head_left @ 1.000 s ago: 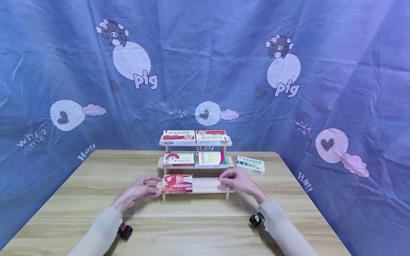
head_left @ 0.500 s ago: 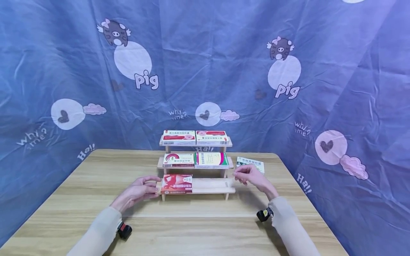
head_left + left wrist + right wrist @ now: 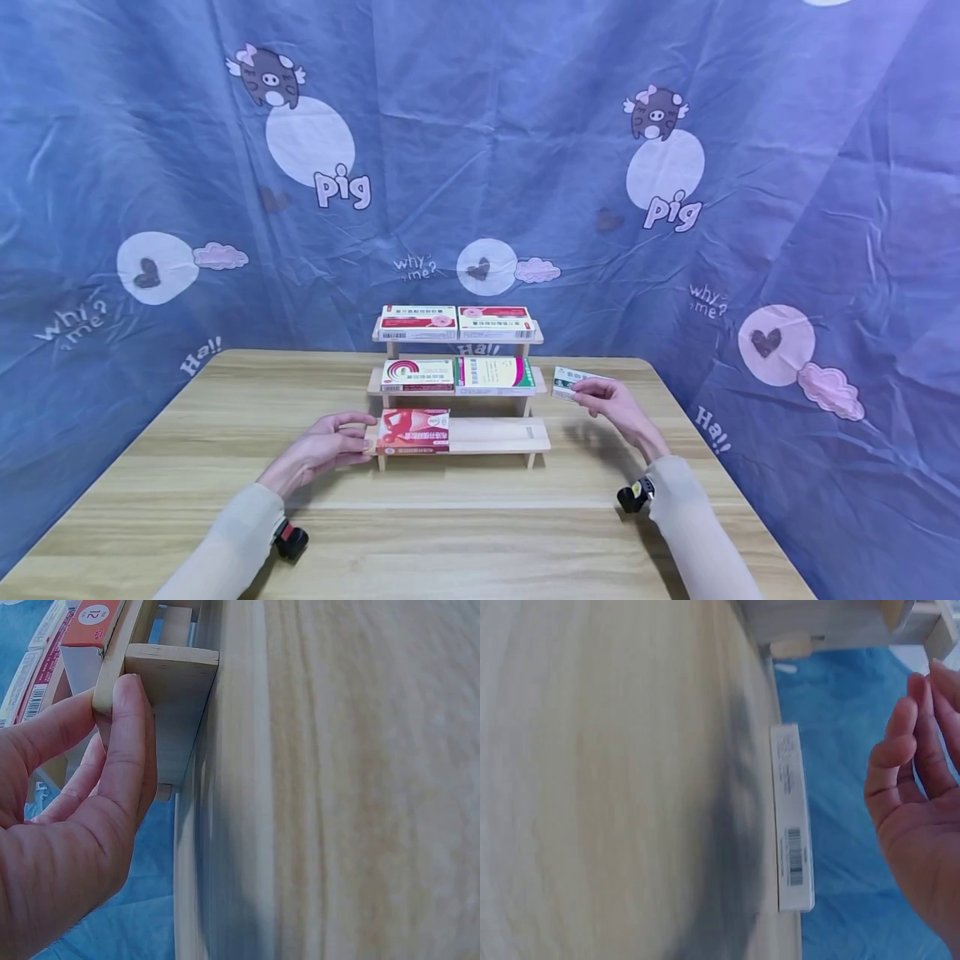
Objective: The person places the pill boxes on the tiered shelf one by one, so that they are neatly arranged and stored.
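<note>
My left hand point(image 3: 330, 443) pinches the left end of the wooden stand's point(image 3: 498, 435) lowest step between thumb and fingers, as the left wrist view shows. Right beside those fingers, a red medicine box point(image 3: 414, 430) lies on the left half of that step. To the right of the stand, my right hand point(image 3: 617, 408) hovers with loosely bent fingers and nothing in them. It overlaps a white and green medicine box point(image 3: 567, 379) in the head view. In the right wrist view this white box point(image 3: 791, 817) lies flat on the table, apart from the fingers.
On the middle step lie a white and maroon box point(image 3: 418, 375) and a green-edged box point(image 3: 495, 374). Two red and white boxes point(image 3: 418, 322) sit on the top step. A blue printed curtain point(image 3: 480, 167) hangs behind the wooden table point(image 3: 450, 542).
My right hand has moved from the lowest step's right end to the right and back, over the white and green box. The left hand keeps its hold on the stand.
</note>
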### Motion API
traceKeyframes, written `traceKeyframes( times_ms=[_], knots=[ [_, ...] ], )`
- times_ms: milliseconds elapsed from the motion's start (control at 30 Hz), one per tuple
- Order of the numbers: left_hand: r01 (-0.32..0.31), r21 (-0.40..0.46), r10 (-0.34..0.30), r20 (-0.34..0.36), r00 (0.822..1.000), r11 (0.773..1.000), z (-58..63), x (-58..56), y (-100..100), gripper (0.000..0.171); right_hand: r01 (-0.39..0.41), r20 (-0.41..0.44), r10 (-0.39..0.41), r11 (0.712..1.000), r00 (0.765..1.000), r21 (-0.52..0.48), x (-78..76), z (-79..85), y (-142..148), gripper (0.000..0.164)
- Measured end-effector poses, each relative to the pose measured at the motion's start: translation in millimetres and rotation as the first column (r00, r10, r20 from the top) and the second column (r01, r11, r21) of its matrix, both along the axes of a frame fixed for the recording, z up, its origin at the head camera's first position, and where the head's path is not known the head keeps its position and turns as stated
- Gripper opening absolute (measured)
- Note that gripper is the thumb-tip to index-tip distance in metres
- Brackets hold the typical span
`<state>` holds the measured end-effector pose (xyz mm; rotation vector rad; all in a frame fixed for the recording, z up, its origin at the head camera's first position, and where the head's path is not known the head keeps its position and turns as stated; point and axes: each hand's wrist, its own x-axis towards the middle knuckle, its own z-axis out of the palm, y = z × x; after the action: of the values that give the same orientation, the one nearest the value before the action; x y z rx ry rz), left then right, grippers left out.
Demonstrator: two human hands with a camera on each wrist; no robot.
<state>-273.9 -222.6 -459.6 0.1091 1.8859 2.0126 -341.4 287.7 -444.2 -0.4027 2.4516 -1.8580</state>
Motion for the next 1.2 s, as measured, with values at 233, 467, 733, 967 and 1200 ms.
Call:
traceKeyframes(
  times_ms=[233, 467, 733, 967, 1200],
  knots=[
    [0.002, 0.005, -0.002, -0.001, 1.000, 1.000, -0.9, 0.3, -1, 0.055, 0.065, -0.007, -0.064, 0.994, 0.998, 0.092, -3.4, -2.9, 10, 0.046],
    [-0.004, -0.009, 0.004, -0.002, 1.000, 1.000, -1.2, 2.4, -6, 0.054, 0.051, -0.015, -0.050, 0.993, 0.999, 0.105, -8.5, -1.2, 13, 0.044],
    [0.005, -0.013, -0.005, 0.010, 1.000, 1.000, 1.1, 0.1, 1, 0.056, 0.084, -0.021, -0.081, 0.986, 0.996, 0.146, -9.8, 2.2, 29, 0.046],
    [0.003, -0.019, -0.003, 0.004, 1.000, 1.000, 3.2, -1.7, 3, 0.055, 0.115, -0.019, -0.114, 0.977, 0.993, 0.179, -12.5, 3.6, 41, 0.043],
    [0.005, -0.020, -0.005, 0.012, 1.000, 1.000, 3.6, -0.1, -1, 0.056, 0.117, 0.010, -0.123, 0.966, 0.992, 0.230, -17.7, 1.7, 45, 0.043]
  ],
)
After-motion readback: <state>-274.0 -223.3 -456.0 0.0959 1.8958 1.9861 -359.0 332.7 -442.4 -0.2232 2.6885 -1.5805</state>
